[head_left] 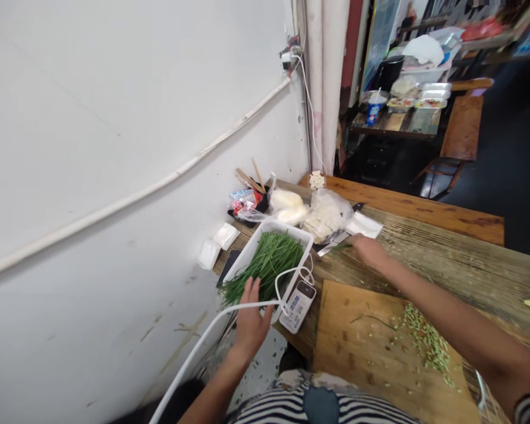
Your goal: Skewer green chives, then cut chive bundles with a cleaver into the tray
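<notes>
My left hand (252,321) is at the near end of a white plastic tub (308,237) heaped with long green chives (274,254). Its fingers are stretched out against the stalk ends, not closed around them. Across the table, my right hand (369,249) has its fingers drawn together beside a knife (331,242) with a black handle. A thin dark green strip (343,245) shows at the fingertips; whether they grip it is unclear. A wooden cutting board (348,335) lies near me, with small chopped green pieces (428,341) on its right side.
A white power bank (297,307) with a white cable (221,318) lies against the tub; the cable crosses before my left hand. Bags of pale dough-like food (327,215) stand behind. A white wall (115,147) bounds the left. Beyond are a bench (463,126) and another table.
</notes>
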Available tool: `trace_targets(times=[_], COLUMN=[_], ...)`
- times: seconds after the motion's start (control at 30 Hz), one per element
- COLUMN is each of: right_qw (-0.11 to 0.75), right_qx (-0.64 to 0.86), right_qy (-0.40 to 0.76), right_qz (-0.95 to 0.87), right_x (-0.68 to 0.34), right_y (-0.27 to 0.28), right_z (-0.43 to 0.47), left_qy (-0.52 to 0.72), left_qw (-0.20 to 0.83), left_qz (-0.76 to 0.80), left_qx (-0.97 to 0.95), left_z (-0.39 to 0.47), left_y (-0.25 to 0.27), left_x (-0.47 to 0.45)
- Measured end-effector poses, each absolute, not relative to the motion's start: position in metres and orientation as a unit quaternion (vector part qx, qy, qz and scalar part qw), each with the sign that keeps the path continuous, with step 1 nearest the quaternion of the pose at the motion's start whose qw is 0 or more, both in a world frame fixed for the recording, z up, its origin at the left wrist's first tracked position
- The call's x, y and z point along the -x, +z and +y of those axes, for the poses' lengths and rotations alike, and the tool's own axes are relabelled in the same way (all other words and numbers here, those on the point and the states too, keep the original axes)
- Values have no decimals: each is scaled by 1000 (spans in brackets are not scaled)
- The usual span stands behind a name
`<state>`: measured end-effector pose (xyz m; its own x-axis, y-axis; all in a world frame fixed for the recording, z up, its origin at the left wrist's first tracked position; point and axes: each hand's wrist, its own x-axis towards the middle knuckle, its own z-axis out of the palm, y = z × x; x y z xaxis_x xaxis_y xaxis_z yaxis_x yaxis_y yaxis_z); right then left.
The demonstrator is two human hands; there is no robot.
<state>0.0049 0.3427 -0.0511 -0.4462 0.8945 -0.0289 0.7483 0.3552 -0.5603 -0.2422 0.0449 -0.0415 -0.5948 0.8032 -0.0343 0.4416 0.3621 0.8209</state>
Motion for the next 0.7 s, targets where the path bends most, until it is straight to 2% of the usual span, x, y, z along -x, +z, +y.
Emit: trace_targets(times=[0.07, 0.13, 0.23, 0.37, 0.47, 0.57, 0.7], right_qw=[126, 129, 124, 136, 183, 199, 205], right_qx=[427, 344, 257, 248, 311, 414, 578], right_qy=[252, 260, 331, 366, 371, 353, 288], right_qz=[-859, -893, -899, -887, -856, -815, -736], right_x=[27, 71, 138, 170, 131, 47, -103], right_y=[-20, 5, 19, 5, -8, -22, -53], right_z=[341, 333, 312, 295, 298, 295, 238], left_qy=[268, 190, 133, 116, 137, 134, 170], left_qw=[151, 117, 94, 107, 118, 124, 53], left_qz=[782, 766, 786, 813, 826, 827, 836], left_qx=[-542, -603, -596, -560, -533, -531, -519], left_z=[20, 9, 12, 27, 33, 32, 7], left_y=[-60, -83, -112, -129, -128, -119, -107], left_x=[234, 228, 226, 236, 250, 264, 259])
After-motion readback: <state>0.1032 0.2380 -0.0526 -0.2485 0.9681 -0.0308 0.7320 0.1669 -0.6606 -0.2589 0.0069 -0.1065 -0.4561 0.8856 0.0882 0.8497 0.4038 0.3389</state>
